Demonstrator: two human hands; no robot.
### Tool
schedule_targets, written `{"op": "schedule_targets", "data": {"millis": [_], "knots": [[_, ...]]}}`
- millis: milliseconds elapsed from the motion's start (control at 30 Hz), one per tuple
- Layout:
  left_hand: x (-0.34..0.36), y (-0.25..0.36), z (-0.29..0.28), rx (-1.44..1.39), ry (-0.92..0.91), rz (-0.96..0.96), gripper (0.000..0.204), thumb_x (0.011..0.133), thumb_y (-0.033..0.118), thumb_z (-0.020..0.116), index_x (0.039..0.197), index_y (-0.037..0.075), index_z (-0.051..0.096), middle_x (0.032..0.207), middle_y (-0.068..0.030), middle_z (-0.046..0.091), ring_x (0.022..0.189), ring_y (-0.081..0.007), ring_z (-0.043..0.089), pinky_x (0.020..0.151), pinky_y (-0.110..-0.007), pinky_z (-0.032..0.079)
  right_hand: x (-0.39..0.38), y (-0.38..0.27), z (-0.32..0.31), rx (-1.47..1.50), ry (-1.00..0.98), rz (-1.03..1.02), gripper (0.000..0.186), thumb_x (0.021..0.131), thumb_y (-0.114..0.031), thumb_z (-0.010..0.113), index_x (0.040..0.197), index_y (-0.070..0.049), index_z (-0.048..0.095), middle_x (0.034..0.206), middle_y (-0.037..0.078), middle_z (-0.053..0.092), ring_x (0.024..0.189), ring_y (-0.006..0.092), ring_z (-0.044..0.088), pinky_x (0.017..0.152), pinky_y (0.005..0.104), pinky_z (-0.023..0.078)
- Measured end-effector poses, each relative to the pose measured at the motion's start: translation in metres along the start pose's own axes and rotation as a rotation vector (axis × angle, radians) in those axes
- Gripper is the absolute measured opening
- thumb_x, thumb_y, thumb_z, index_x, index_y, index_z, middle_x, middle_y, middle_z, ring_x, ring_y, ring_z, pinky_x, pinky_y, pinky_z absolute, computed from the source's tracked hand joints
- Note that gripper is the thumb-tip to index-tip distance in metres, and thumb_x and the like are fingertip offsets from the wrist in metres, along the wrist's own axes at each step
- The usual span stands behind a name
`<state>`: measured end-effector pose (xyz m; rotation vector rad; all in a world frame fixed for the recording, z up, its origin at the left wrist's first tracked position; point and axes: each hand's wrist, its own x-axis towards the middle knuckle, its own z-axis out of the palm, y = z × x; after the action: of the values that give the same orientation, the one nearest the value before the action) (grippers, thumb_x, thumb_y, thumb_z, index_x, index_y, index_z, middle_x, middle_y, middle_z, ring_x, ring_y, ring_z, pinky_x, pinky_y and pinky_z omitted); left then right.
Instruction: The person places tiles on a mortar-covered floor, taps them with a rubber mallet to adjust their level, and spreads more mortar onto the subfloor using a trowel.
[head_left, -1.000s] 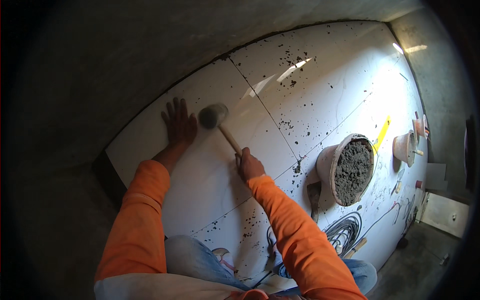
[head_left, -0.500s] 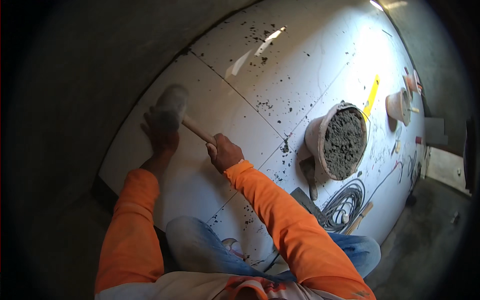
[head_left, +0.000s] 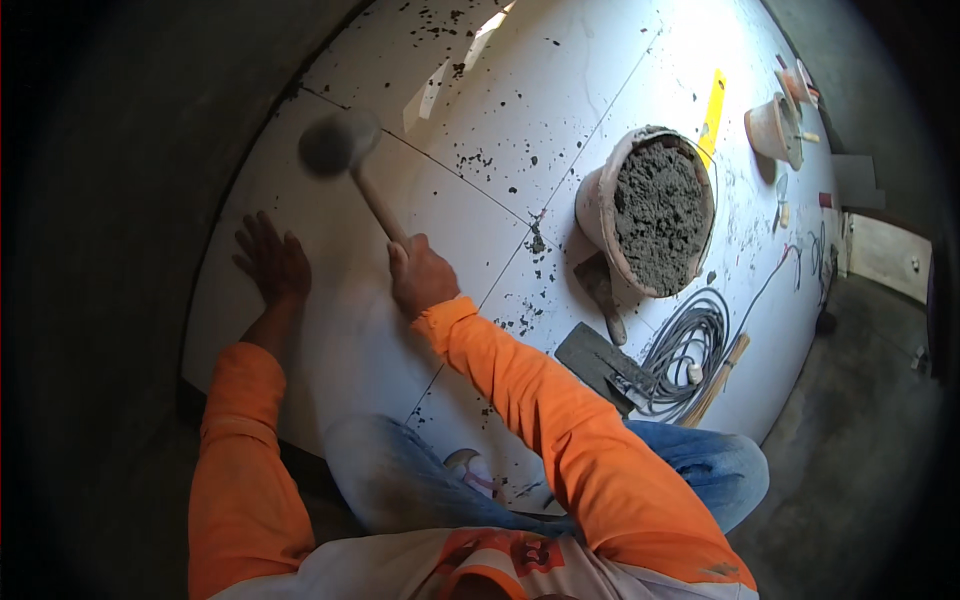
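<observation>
My right hand (head_left: 424,277) is wrapped round the wooden handle of a rubber mallet (head_left: 340,142). The mallet's dark head, slightly blurred, is over the far part of a large pale floor tile (head_left: 345,240), close to a joint; whether it touches cannot be made out. To the left, my left hand (head_left: 274,260) lies flat on the same tile with its fingers spread, holding nothing. Both forearms wear orange sleeves.
A bucket of grey mortar (head_left: 657,215) stands on the tiles to the right. Near it lie a trowel (head_left: 602,298), a flat dark float (head_left: 605,365), a coiled cable (head_left: 690,350) and a yellow level (head_left: 712,118). Another bucket (head_left: 775,130) stands farther right. Mortar crumbs dot the joints.
The mallet head has moved away from above my left hand to the tile's far part. My left hand shows fully now, flat on the tile. The whole view has shifted slightly.
</observation>
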<state>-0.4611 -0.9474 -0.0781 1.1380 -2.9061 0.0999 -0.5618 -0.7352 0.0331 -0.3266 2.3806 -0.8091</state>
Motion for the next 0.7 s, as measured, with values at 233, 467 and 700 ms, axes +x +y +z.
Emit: {"op": "schedule_targets", "data": {"millis": [233,467,700], "knots": [[-0.002,0.012,-0.001,0.057,-0.062,-0.028,0.061,0.097,0.035,0.032,0.147,0.006,0.015,0.154,-0.0161,0.010,0.141,-0.0390,0.009,0.110,-0.060,0.010,-0.006,0.033,-0.040,-0.021,-0.039,0.311,0.051,0.097,-0.046,0.032,0.098,0.002,0.050,0.083,0.029,0.062,0.080,0.0480,0.060,0.075,0.0512,0.047],[0.030,0.091,-0.003,-0.184,-0.128,0.066,0.077,0.091,0.044,0.046,0.147,0.003,0.012,0.152,-0.0211,0.014,0.141,-0.0376,0.012,0.112,-0.056,0.002,-0.148,0.103,-0.064,0.316,0.156,0.017,0.044,0.096,-0.044,0.039,0.090,-0.002,0.050,0.071,0.025,0.058,0.071,0.0478,0.058,0.063,0.0510,0.045],[-0.038,0.299,-0.013,-0.315,-0.111,0.766,0.076,0.090,0.049,0.039,0.146,0.003,0.017,0.152,-0.0188,0.017,0.143,-0.0326,0.008,0.114,-0.052,0.002,-0.183,0.159,-0.082,0.351,0.171,-0.073,0.047,0.096,-0.046,0.034,0.087,-0.002,0.049,0.062,0.023,0.052,0.061,0.0467,0.054,0.055,0.0504,0.040]]}}
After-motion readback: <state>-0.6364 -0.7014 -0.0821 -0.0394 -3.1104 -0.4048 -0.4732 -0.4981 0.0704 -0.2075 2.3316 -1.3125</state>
